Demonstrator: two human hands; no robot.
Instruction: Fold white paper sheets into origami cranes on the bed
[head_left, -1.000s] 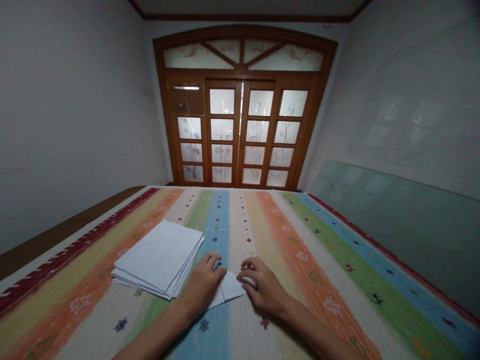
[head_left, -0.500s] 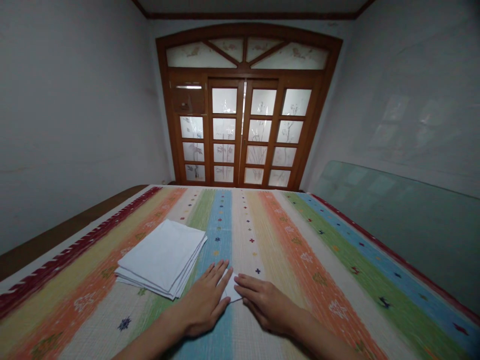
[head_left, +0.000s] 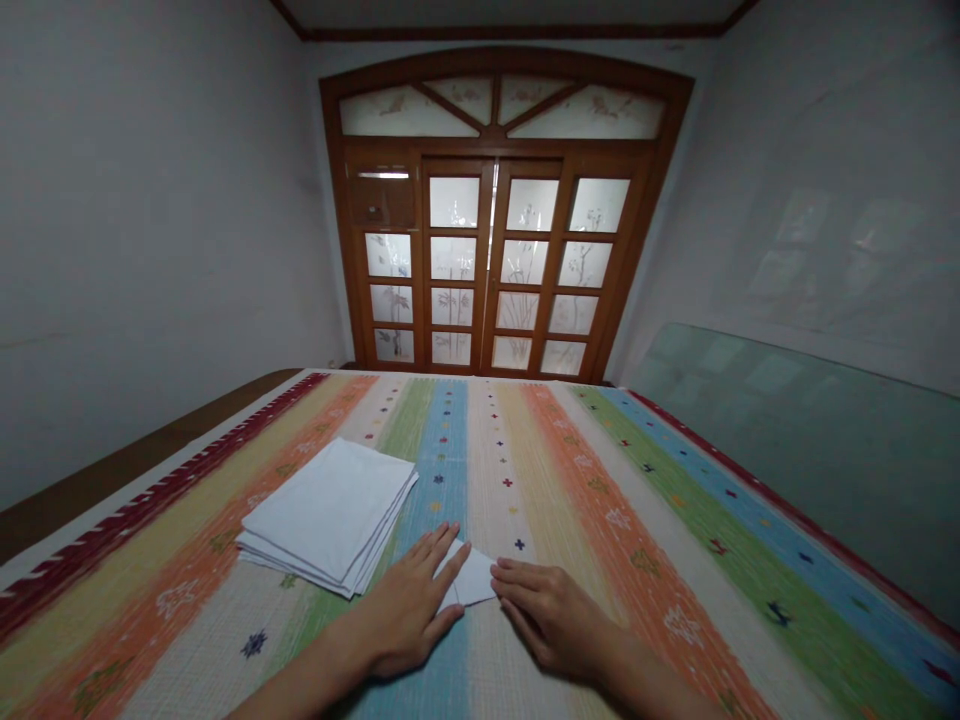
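A small folded piece of white paper point(head_left: 475, 580) lies on the striped tablecloth, with a crease line showing on it. Over its left part rests my left hand point(head_left: 411, 598), flat and open, fingers spread and pressing down. At the paper's right end is my right hand point(head_left: 551, 610). Its fingers are bent and close together, with their tips on the paper's edge. How the right thumb meets the paper is hard to make out. To the left of my left hand sits a stack of white paper sheets point(head_left: 330, 510), slightly fanned.
The striped, patterned tablecloth point(head_left: 570, 470) covers the table, whose brown wooden edge point(head_left: 150, 450) shows at the left. A pale green panel point(head_left: 795, 430) stands along the right side. Beyond the table is a wooden double door point(head_left: 491, 260) with glass panes.
My right hand has slid a little to the right, so more of the folded paper shows between my hands. My left hand stays in place on it.
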